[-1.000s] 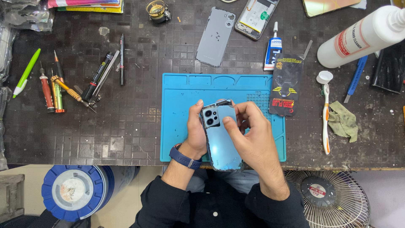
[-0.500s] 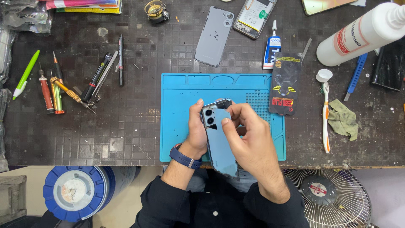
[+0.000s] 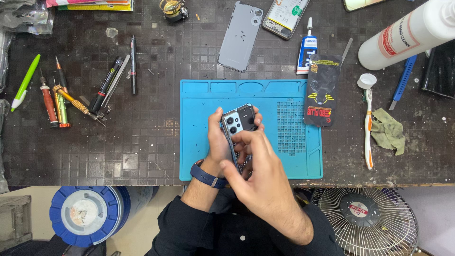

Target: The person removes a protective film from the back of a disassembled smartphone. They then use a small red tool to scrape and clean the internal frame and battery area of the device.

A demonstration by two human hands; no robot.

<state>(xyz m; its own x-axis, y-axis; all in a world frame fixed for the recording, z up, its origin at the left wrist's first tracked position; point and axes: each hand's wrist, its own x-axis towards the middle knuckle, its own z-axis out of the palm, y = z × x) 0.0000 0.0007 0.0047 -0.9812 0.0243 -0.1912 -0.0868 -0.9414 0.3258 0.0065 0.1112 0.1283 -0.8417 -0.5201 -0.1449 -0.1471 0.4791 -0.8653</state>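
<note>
A light blue smartphone (image 3: 238, 119) with a dark camera block is held back-up and tilted on its edge above the blue work mat (image 3: 204, 104). My left hand (image 3: 219, 141), with a dark blue watch band on the wrist, grips the phone from the left side and behind. My right hand (image 3: 268, 182) covers the phone's lower half, its fingers curled against the phone's right edge. The lower part of the phone is hidden by my right hand.
On the dark bench lie screwdrivers and pens (image 3: 71, 97) at left, a grey back cover (image 3: 241, 35), an opened phone (image 3: 286, 16), a glue tube (image 3: 307, 47), a black pouch (image 3: 322, 90), a toothbrush (image 3: 368, 128), a cloth (image 3: 388, 130), a white bottle (image 3: 407, 33). A fan (image 3: 365, 220) and blue drum (image 3: 87, 213) stand below.
The phone has turned from lying flat with its back up to standing tilted on its edge. My right hand slid down over its lower half.
</note>
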